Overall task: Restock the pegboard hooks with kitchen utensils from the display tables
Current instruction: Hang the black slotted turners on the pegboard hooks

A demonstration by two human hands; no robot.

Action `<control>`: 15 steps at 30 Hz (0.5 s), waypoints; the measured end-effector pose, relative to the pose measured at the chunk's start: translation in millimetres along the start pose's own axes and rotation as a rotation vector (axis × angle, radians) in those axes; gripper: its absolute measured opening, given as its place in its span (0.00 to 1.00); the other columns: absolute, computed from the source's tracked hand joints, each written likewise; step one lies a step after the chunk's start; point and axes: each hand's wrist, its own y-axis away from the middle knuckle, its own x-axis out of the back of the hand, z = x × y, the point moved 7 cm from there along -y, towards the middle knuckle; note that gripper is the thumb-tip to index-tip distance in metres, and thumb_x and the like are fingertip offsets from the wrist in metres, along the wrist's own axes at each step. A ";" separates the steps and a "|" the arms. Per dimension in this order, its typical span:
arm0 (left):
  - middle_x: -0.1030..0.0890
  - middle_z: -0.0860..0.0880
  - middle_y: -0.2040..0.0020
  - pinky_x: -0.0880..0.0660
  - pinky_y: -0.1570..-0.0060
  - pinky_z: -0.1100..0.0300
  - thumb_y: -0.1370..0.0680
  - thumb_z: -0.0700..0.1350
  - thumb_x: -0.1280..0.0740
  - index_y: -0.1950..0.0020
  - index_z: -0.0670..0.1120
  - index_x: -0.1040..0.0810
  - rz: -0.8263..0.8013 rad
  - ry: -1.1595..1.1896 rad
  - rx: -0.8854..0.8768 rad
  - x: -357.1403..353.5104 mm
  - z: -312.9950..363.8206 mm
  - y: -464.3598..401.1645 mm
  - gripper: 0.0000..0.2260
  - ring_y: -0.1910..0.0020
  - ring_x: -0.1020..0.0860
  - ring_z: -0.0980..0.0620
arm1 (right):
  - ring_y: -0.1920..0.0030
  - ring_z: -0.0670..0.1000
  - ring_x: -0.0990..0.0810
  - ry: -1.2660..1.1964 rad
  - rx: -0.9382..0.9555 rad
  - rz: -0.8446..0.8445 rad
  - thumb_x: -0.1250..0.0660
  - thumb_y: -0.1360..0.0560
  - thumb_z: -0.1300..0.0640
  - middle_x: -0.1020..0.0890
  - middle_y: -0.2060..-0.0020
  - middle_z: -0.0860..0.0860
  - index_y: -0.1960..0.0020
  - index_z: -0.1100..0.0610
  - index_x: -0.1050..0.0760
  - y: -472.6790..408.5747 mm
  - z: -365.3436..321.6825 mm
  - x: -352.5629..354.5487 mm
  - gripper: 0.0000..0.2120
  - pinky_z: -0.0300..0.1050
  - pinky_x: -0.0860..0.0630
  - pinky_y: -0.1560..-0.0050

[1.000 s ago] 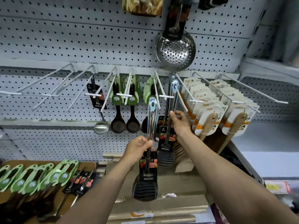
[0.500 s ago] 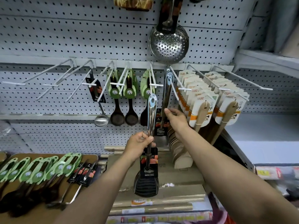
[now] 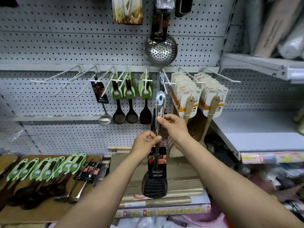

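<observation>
Both hands, left hand [image 3: 146, 142] and right hand [image 3: 174, 124], pinch the stiff, smooth, light spatula [image 3: 158, 145] by its handle, below the hook [image 3: 164, 83].

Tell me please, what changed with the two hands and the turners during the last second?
The right hand let go of the hung turner and moved down-left to pinch the handle of the second turner, above the left hand. The left hand kept its grip on that handle. The second turner's hole is still below the hook, not yet hung. The green-carded spoons on the table stayed put.
</observation>
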 end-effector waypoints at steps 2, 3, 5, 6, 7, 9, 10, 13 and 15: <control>0.14 0.46 0.60 0.25 0.51 0.59 0.24 0.47 0.29 0.56 0.40 0.23 -0.004 0.008 -0.011 -3.9 3.8 1.8 0.10 0.58 0.17 0.52 | 0.66 0.44 0.25 0.000 0.042 0.023 0.24 0.27 0.56 0.21 0.67 0.47 0.59 0.52 0.21 3.2 -10.1 6.4 0.06 0.37 0.26 0.60; 0.14 0.45 0.59 0.26 0.52 0.59 0.24 0.48 0.29 0.55 0.40 0.23 -0.008 0.008 -0.014 -5.5 4.9 2.1 0.11 0.58 0.18 0.52 | 0.66 0.42 0.25 -0.004 0.060 0.035 0.25 0.27 0.56 0.22 0.67 0.47 0.60 0.52 0.22 3.7 -14.2 9.3 0.07 0.35 0.26 0.60; 0.14 0.44 0.58 0.26 0.51 0.58 0.24 0.49 0.29 0.54 0.41 0.22 -0.020 0.012 -0.016 -7.5 5.8 2.6 0.11 0.58 0.18 0.53 | 0.66 0.42 0.25 -0.009 0.075 0.064 0.25 0.27 0.57 0.22 0.67 0.47 0.60 0.52 0.22 2.6 -17.8 14.4 0.07 0.32 0.26 0.61; 0.14 0.45 0.57 0.26 0.51 0.59 0.24 0.49 0.28 0.54 0.42 0.21 -0.027 0.018 -0.010 -8.5 4.4 1.8 0.10 0.57 0.18 0.53 | 0.65 0.42 0.24 -0.006 0.075 0.077 0.25 0.27 0.56 0.21 0.66 0.47 0.60 0.52 0.22 2.0 -18.3 16.3 0.07 0.33 0.25 0.60; 0.14 0.46 0.57 0.25 0.52 0.60 0.25 0.48 0.28 0.53 0.43 0.21 -0.029 0.026 -0.003 -8.9 2.0 1.2 0.09 0.57 0.18 0.54 | 0.64 0.44 0.24 -0.003 0.071 0.084 0.24 0.27 0.56 0.20 0.65 0.48 0.59 0.52 0.21 0.5 -17.1 17.4 0.06 0.36 0.24 0.59; 0.15 0.48 0.58 0.26 0.54 0.62 0.25 0.46 0.27 0.53 0.44 0.20 -0.021 0.021 0.013 -8.3 -3.1 -1.0 0.07 0.57 0.18 0.54 | 0.62 0.46 0.23 0.005 0.056 0.094 0.24 0.28 0.54 0.20 0.64 0.50 0.58 0.53 0.20 -2.7 -14.6 18.5 0.06 0.44 0.22 0.53; 0.15 0.48 0.58 0.26 0.54 0.62 0.26 0.46 0.27 0.54 0.44 0.20 -0.021 0.015 0.023 -8.5 -5.5 -2.1 0.06 0.56 0.18 0.53 | 0.62 0.47 0.23 0.017 0.053 0.101 0.24 0.28 0.54 0.19 0.63 0.50 0.58 0.53 0.20 -4.6 -14.6 19.1 0.06 0.46 0.22 0.52; 0.15 0.44 0.56 0.23 0.52 0.60 0.25 0.44 0.27 0.54 0.42 0.19 -0.029 0.019 0.044 -9.5 -9.2 -8.0 0.06 0.54 0.17 0.50 | 0.61 0.46 0.23 0.033 0.050 0.115 0.23 0.28 0.53 0.20 0.63 0.48 0.58 0.51 0.21 -13.6 -14.9 19.5 0.07 0.44 0.23 0.51; 0.15 0.42 0.55 0.22 0.51 0.56 0.25 0.43 0.27 0.56 0.42 0.20 -0.034 0.012 0.028 -10.7 -8.4 -13.8 0.05 0.56 0.17 0.49 | 0.59 0.47 0.22 0.040 0.048 0.121 0.23 0.28 0.52 0.20 0.63 0.48 0.58 0.50 0.21 -20.5 -13.9 19.6 0.07 0.46 0.23 0.48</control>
